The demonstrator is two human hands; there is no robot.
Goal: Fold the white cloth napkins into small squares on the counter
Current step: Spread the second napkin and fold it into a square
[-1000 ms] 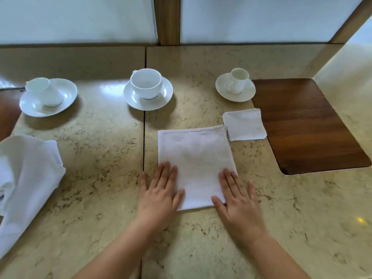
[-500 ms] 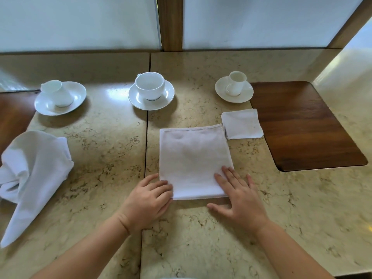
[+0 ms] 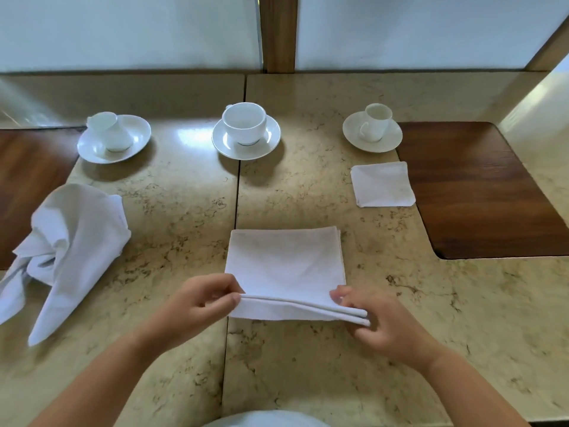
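A partly folded white napkin (image 3: 284, 260) lies on the beige marble counter (image 3: 400, 349) in front of me. My left hand (image 3: 200, 303) pinches its near left corner and my right hand (image 3: 381, 322) pinches its near right corner, with the near edge lifted a little off the counter. A small folded square napkin (image 3: 383, 184) rests further back on the right. A crumpled, unfolded white napkin (image 3: 67, 241) lies at the left.
Three white cups on saucers stand along the back: one lying on its side (image 3: 112, 135), a middle one (image 3: 244, 126) and a small one (image 3: 374, 124). Dark wooden inlays sit at the right (image 3: 480, 192) and far left (image 3: 24, 167). A wall runs behind.
Both hands went from pressing flat on the napkin's near end to pinching its near corners and lifting that edge. The camera view shifted, so the napkin appears nearer.
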